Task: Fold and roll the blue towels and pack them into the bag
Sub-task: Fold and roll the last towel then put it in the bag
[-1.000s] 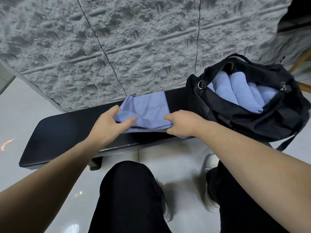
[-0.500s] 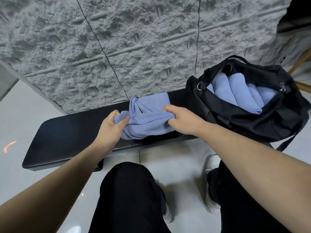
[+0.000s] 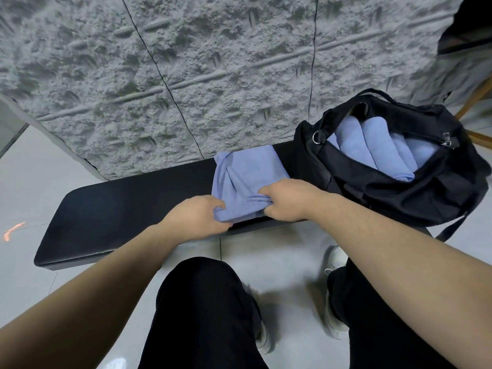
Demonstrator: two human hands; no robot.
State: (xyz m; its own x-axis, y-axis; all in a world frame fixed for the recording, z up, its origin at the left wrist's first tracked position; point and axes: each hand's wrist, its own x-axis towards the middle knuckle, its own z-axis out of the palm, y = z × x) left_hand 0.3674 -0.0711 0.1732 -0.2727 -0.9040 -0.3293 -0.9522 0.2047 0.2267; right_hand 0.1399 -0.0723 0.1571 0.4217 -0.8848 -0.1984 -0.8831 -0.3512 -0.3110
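Bench (image 3: 127,209) bare left of towel (image 3: 245,179); bag (image 3: 415,198) crowds right; wall (image 3: 213,75) close behind.

Both hands grip the near edge of a blue towel (image 3: 245,179) on a black bench (image 3: 127,209): the left hand (image 3: 197,217) bunches its left corner, the right hand (image 3: 287,199) its right. Just right of the right hand sits an open black bag (image 3: 426,198) holding rolled towels (image 3: 372,147).

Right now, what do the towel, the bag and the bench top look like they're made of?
Towel: soft matte blue cloth, probably microfibre or cotton; it bunches into folds where the left hand and right hand grip it.
Bag: black woven fabric, likely nylon or polyester; it slumps, with metal ring and zip pulls.
Bench top: smooth black surface with a faint sheen, perhaps vinyl padding; can't confirm.
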